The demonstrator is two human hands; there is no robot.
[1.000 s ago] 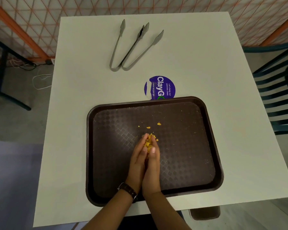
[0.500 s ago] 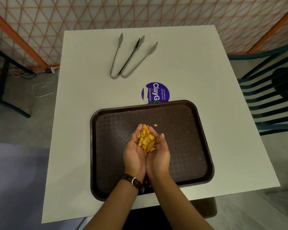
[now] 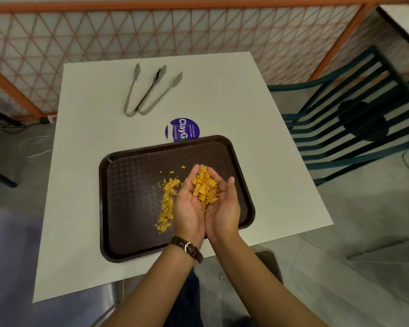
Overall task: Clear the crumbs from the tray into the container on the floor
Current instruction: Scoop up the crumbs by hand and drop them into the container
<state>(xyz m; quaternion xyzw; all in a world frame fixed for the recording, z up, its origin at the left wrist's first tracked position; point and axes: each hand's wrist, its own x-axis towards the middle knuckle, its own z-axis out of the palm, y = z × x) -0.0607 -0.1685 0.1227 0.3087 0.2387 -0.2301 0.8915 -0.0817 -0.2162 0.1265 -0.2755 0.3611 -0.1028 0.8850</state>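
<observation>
The left hand (image 3: 189,204) and right hand (image 3: 222,206) are pressed edge to edge, palms up, their grip a cupped bowl holding a heap of yellow flaky crumbs (image 3: 204,187) above the dark brown textured plastic tray (image 3: 132,232) on the white square surface (image 3: 222,95). A trail of loose yellow crumbs (image 3: 167,204) lies on the tray just left of the hands. This looks like the carrying step. The brown container on the floor (image 3: 270,263) shows partly past the near edge, so the next move calls for keeping the palms sealed and level while lowering over it, then returning for the rest.
</observation>
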